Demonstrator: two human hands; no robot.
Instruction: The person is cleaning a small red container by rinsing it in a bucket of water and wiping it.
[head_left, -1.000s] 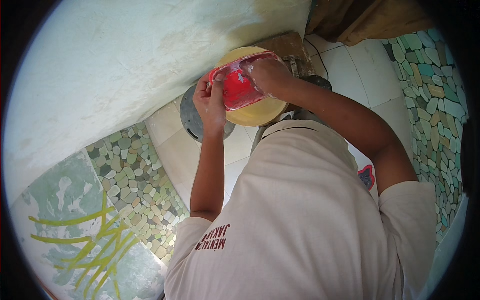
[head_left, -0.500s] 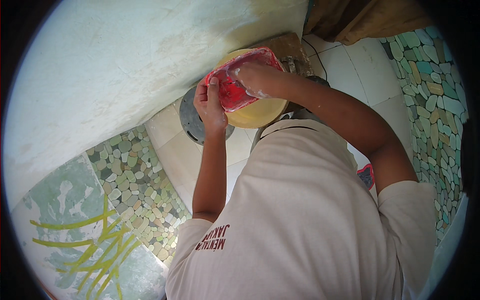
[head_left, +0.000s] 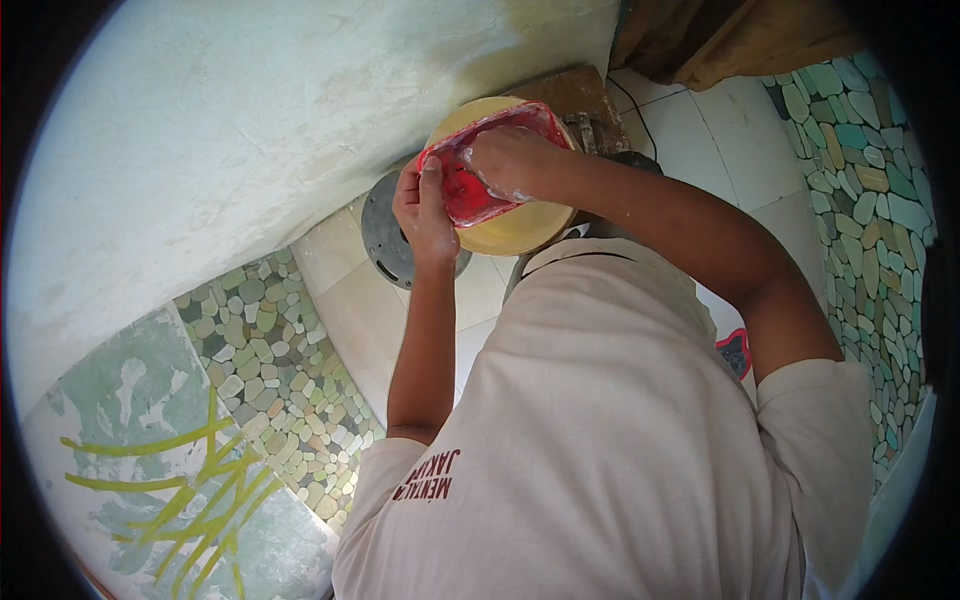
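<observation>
A shallow red tray smeared with white paste is held up in front of me, over a yellow bucket. My left hand grips the tray's near-left edge, thumb on its rim. My right hand, whitened with paste, reaches into the tray with its fingers curled; whether it holds anything I cannot see. Both forearms rise from my beige shirt.
A pale plastered wall fills the left. A grey round lid lies on the white floor tiles beside the bucket. Pebble mosaic floor lies lower left, pebble wall at right. A small red object sits by my right arm.
The tray has tilted and shifted slightly left and up over the bucket. My right hand has moved a little inside the tray.
</observation>
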